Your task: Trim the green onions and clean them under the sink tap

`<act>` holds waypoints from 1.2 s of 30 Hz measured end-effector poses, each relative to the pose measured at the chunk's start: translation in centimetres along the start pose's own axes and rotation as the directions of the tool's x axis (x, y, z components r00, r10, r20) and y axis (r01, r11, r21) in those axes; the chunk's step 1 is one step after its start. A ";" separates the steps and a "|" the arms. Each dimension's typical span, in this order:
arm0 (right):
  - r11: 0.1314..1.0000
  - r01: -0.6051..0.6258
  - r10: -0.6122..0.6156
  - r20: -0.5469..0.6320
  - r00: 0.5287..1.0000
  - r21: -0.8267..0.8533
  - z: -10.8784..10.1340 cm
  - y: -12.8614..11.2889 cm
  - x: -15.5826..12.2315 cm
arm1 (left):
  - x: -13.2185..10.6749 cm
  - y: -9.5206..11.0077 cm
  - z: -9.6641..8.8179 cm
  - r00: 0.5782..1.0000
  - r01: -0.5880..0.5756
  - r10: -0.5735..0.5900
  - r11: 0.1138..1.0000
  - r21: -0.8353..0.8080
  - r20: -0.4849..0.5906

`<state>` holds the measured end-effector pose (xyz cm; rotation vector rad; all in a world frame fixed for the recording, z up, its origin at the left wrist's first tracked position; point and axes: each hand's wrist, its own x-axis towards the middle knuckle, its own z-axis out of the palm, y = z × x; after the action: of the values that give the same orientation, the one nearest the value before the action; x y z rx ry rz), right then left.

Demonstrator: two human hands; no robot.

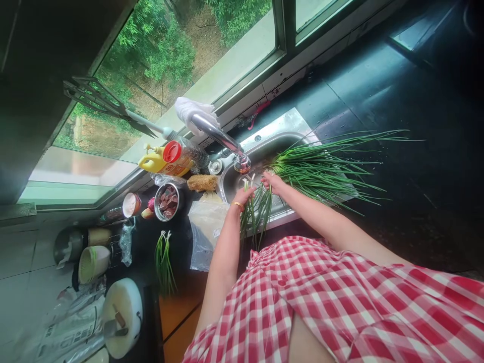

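I see a shiny stainless-steel sink (pixel 287 122), polished chrome tap (pixel 215 132), glossy black stone counter (pixel 397 85) and smooth green onion stalks (pixel 321 171).

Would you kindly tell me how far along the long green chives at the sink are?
Seemingly done: one small chive bunch lies aside on the dark counter. In hand: the left hand holds a few stalks under the steel tap; the right hand rests on the big pile. Left: most of that pile.
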<state>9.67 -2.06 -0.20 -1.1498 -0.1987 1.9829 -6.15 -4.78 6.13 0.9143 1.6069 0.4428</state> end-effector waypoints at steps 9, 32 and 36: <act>0.952 -0.093 0.045 0.167 0.985 0.293 2.3 0.1 -1.8 | 0.9 -0.7 3.0 0.978 -0.152 0.164 0.984 0.096 -0.127; 0.996 0.076 -0.076 -0.010 0.997 -0.040 1.6 0.8 -1.3 | 0.4 -0.3 1.7 1.000 0.028 -0.028 0.999 0.041 0.000; 0.998 0.063 -0.063 -0.004 0.998 -0.018 1.9 0.6 -1.0 | 0.2 0.1 2.0 1.000 0.021 -0.021 0.999 0.049 0.011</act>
<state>8.14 -2.68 1.21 -1.1463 -0.2480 1.9267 -4.24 -4.90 5.55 0.9343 1.6213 0.3843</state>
